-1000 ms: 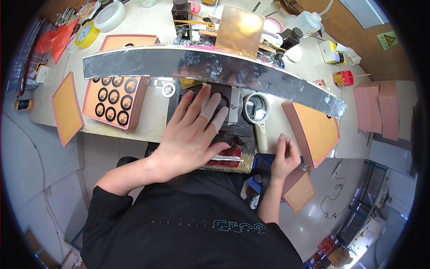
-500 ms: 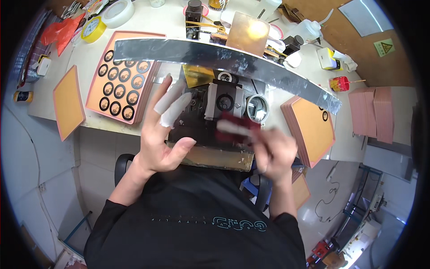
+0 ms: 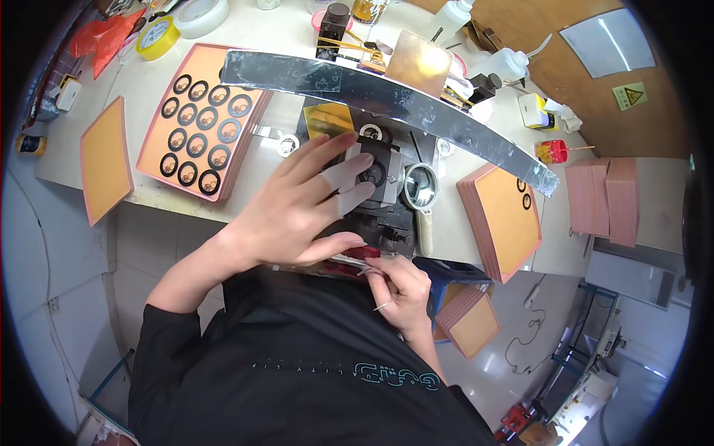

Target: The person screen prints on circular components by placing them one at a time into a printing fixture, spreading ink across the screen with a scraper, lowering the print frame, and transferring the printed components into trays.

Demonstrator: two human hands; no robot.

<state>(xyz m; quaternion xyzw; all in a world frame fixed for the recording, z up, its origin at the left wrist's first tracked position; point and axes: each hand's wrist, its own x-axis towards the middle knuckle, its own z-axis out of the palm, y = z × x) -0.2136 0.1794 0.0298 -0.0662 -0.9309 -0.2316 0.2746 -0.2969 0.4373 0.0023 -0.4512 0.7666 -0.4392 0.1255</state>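
Observation:
My left hand (image 3: 286,212) is open, with its fingers stretched over the left side of a black fixture (image 3: 383,223); two fingers wear white finger cots. Under the fingertips, a black ring (image 3: 372,173) sits on the fixture's grey square plate (image 3: 388,182), partly covered. Close to my body, my right hand (image 3: 405,292) is closed on a thin pale tool (image 3: 351,261). A dark red piece (image 3: 364,253) shows right by the tool; whether they are joined I cannot tell. Beside the fixture lies a round magnifying glass (image 3: 420,186) with a pale handle.
A long dark bar (image 3: 357,88) crosses above the fixture. On the left, a tray (image 3: 195,119) holds several black rings; a stack of trays (image 3: 502,223) with a few rings stands right. Bottles (image 3: 509,67), tape rolls (image 3: 158,39) and a red pot (image 3: 551,152) line the back.
My right hand has drawn toward my body and leftward with the dark red piece. My left hand has moved right, over the fixture. A second black ring now shows on the right tray.

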